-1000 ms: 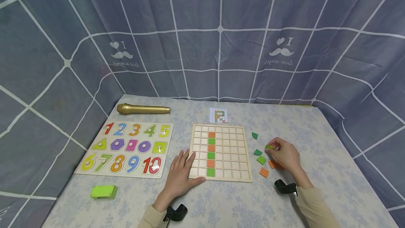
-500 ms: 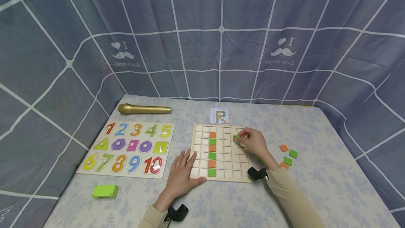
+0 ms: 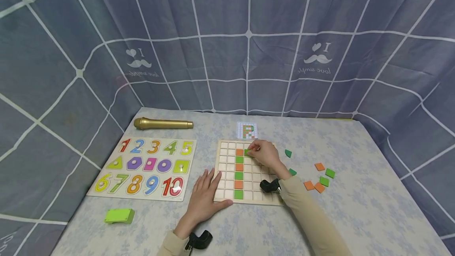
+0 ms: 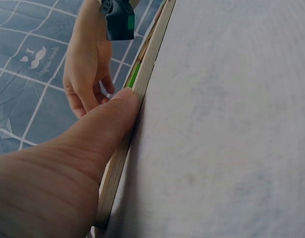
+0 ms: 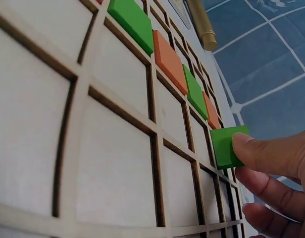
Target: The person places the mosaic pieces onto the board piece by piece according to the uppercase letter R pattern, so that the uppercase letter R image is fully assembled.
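Note:
A wooden grid board (image 3: 227, 169) lies on the table, with a column of alternating orange and green square tiles in its cells. My right hand (image 3: 266, 154) pinches a green square tile (image 5: 226, 147) between thumb and fingers. In the right wrist view that tile is tilted at the cell beside the top orange tile (image 5: 211, 110). My left hand (image 3: 204, 198) lies with fingers spread over the board's left front corner. Its thumb (image 4: 124, 96) rests on the front edge in the left wrist view.
Right of the board lie loose orange tiles (image 3: 308, 185), green tiles (image 3: 330, 173) and dark green quarter-round pieces (image 3: 288, 153). A pattern card (image 3: 247, 130) sits behind it. A number puzzle (image 3: 142, 169), gold microphone (image 3: 163, 123) and lime green block (image 3: 119, 215) are at left.
My right hand has carried the green tile from the loose pieces leftward over the board to the top of the tile column. The left hand stays on the board's corner.

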`<state>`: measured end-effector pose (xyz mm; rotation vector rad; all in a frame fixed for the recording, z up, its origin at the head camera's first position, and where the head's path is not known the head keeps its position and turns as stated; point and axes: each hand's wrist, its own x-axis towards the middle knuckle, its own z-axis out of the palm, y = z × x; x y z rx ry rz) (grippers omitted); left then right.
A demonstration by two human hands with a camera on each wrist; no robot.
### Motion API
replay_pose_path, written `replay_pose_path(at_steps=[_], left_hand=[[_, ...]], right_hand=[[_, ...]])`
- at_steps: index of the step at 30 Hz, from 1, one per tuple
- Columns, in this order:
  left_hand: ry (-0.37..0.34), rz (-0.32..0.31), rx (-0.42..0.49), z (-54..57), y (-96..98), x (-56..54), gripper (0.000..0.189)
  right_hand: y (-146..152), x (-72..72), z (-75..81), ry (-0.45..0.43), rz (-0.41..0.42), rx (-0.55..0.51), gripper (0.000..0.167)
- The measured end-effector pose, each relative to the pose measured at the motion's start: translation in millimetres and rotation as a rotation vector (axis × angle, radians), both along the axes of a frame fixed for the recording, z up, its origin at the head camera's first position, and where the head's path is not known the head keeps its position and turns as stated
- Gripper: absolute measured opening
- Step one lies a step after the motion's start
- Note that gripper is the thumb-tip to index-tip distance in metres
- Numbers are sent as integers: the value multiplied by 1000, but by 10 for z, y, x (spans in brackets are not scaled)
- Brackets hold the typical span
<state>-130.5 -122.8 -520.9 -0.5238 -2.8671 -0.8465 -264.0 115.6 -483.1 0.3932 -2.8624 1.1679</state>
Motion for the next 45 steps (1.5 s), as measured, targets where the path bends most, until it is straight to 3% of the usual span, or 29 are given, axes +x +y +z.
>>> replay_pose_path(at_steps=[9,19,33,37,45], left_hand=[[-2,7,6,6,7,21,90],[-12,3,8,-1,13,23,90],[20,-3,7,-13,11,8,91],[3,0,6,2,7,2,91],[-16,0,7,8,3,-2,91]], right_hand=[[16,-50,-68,-7,30,93,12],[34,-20,-35,33,49,172,13],[110,-3,-50,31,129,139,23],[157,26,-37,67,157,123,26],[397,163,28,138,81,4,25]])
